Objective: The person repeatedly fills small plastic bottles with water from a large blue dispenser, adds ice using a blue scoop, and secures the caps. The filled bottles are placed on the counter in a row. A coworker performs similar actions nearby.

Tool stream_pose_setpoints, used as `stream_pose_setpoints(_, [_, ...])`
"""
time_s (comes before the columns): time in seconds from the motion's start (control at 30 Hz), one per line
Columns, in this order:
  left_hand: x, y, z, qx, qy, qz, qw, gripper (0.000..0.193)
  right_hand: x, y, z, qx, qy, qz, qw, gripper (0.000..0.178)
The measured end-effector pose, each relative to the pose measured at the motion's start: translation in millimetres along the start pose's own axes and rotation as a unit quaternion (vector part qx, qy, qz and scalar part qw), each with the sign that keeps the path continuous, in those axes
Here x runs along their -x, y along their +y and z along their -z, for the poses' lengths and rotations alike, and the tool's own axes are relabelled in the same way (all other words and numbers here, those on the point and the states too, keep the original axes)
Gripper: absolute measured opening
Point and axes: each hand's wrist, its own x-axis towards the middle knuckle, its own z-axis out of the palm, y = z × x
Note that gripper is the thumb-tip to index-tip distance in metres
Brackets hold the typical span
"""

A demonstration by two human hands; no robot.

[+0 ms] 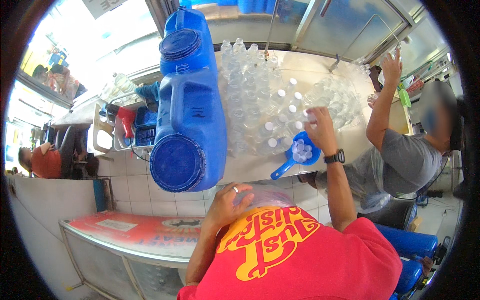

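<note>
Beyond a red shirt (325, 260), the right hand (322, 131) pinches a white cap (311, 117), the left hand (226, 204) curls loosely, apparently empty, and a blue dipper (283, 169) of loose caps (301, 151) sits at the right's seven o'clock, seemingly for easy reach, clear bottles (250, 95) at ten.

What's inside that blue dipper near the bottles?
The blue dipper holds a pile of small whitish caps; whatever lies beneath the pile is covered and can't be seen.
</note>
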Motion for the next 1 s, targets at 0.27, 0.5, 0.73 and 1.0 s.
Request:
stream_pose_setpoints(0.27, [1.5,1.6,6.6,-0.001,-0.003,-0.005,1.0,0.025,-66.7,-52.3,-82.4,-0.087,-0.133,0.06,0.985,0.031])
stream_pose_setpoints(0.5, [22.0,-3.7,14.2,0.005,0.055,0.023,0.998,0.028,-95.8,-54.0,-129.3,0.078,-0.23,0.17,0.955,0.029])
stream_pose_setpoints(0.73, [29.9,-6.9,12.0,0.014,0.071,0.042,0.996,0.026,-111.1,-52.4,-143.8,0.193,-0.29,0.153,0.925,0.027])
stream_pose_setpoints(1.0, [15.5,-20.1,10.4,0.006,0.058,-0.006,0.998,0.025,-111.3,-71.3,-106.8,0.13,-0.253,0.197,0.938,0.03])
